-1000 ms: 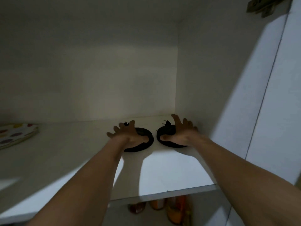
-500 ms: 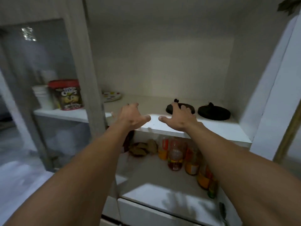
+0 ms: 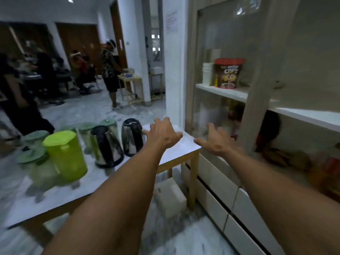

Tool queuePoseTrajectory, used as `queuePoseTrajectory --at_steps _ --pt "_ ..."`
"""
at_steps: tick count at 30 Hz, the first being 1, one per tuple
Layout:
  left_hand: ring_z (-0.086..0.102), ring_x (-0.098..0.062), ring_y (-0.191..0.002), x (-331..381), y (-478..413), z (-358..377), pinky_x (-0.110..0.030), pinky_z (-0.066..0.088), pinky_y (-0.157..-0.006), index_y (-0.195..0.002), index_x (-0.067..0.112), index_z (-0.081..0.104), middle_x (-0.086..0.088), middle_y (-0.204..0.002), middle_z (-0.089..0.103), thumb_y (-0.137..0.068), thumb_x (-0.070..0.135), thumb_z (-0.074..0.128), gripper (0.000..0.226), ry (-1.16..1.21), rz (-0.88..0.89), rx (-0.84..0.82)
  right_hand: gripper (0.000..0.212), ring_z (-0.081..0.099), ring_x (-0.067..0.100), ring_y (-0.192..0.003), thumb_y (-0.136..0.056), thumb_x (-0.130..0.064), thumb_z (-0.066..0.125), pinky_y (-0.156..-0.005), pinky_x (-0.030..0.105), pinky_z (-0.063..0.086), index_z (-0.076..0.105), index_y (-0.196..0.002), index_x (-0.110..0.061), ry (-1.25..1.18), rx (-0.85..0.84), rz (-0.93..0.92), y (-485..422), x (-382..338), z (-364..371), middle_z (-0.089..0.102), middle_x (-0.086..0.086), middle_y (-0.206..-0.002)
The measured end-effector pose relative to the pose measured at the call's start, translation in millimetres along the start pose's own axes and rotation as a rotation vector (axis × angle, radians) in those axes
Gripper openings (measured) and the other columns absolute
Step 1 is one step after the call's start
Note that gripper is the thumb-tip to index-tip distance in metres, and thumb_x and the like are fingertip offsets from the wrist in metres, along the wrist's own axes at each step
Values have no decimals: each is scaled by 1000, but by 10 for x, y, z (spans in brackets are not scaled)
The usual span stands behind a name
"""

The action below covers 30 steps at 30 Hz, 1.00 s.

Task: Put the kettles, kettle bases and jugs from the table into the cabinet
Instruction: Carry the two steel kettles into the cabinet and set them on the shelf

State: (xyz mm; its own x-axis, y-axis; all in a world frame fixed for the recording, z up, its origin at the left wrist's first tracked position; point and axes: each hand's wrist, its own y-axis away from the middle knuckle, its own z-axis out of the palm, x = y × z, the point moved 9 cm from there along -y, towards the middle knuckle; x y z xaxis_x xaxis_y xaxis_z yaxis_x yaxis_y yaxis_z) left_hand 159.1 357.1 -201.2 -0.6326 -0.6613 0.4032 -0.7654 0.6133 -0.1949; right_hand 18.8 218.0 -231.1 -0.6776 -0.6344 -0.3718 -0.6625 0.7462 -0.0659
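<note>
Two steel kettles with black handles stand on the marble-topped table point(image 3: 176, 144): one kettle point(image 3: 107, 146) nearer me, the other kettle point(image 3: 132, 137) behind it to the right. A bright green jug point(image 3: 65, 155) stands left of them, with several paler green-lidded jugs point(image 3: 35, 159) around and behind it, blurred. My left hand point(image 3: 163, 134) hovers open just right of the far kettle, holding nothing. My right hand point(image 3: 217, 142) is open and empty over the table's right corner, in front of the cabinet point(image 3: 257, 100). The kettle bases are out of view.
The cabinet's glass door shows a red-lidded cereal tub point(image 3: 229, 73) and stacked white cups point(image 3: 207, 73) on a shelf. White drawers point(image 3: 220, 183) run below. A white box point(image 3: 171, 197) sits on the floor under the table. Several people point(image 3: 110, 74) stand in the room behind.
My view has swung left from the cabinet shelf to the table. Both hands let go of the two black bases on the shelf and have moved out toward the table, empty.
</note>
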Motion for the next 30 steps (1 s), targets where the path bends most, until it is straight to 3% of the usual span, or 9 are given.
queuePoseTrajectory --at_steps 5,10,13,15,21,25,30 --pt "54 -38 -107 -1350 94 -286 -60 43 -93 -115 15 53 -13 -121 53 -70 42 59 53 -10 -229 59 77 42 40 -132 -89 -62 52 -104 52 39 25 -148 -21 -11 -120 -165 -106 -1119 793 38 16 -149" --pt "59 -37 -92 -2253 76 -310 -54 52 -82 -101 16 57 -13 -106 58 -69 44 58 43 56 -385 98 72 45 41 -126 -89 -60 54 -97 52 40 29 -143 -18 -22 -217 -279 -327 -1889 1355 40 18 -143" --pt "61 -35 -89 -2622 -63 -231 -41 53 -73 -101 13 58 -12 -103 60 -70 40 62 41 129 -454 129 77 46 42 -125 -90 -58 55 -98 54 42 25 -147 -16 -43 -254 -285 -617 -2137 1647 41 18 -142" --pt "61 -36 -93 -2851 -211 -133 -35 45 -68 -106 11 54 -12 -104 61 -78 38 65 41 189 -516 151 77 47 42 -124 -91 -57 55 -99 53 43 25 -148 -14 -89 -254 -262 -869 -2244 1807 42 19 -140" --pt "58 -35 -107 -3488 -819 288 -38 46 -81 -118 9 48 -14 -116 61 -77 34 77 57 424 -777 274 80 53 37 -119 -81 -57 70 -83 39 42 36 -139 -14 -388 -222 -70 -1815 -2392 2323 49 13 -133" --pt "61 -35 -101 -3754 -1146 613 -38 49 -83 -110 9 52 -14 -109 64 -76 30 78 48 552 -946 335 55 56 29 -90 -74 -54 77 -75 35 43 48 -109 -21 -585 -232 90 -2262 -2373 2766 57 2 -98" --pt "59 -33 -85 -3994 -1284 762 -33 48 -71 -102 6 66 -9 -84 61 -76 32 75 37 610 -1064 468 36 68 30 -83 -70 -50 78 -78 40 56 67 -79 -17 -815 -228 214 -2517 -2395 3148 71 6 -79"
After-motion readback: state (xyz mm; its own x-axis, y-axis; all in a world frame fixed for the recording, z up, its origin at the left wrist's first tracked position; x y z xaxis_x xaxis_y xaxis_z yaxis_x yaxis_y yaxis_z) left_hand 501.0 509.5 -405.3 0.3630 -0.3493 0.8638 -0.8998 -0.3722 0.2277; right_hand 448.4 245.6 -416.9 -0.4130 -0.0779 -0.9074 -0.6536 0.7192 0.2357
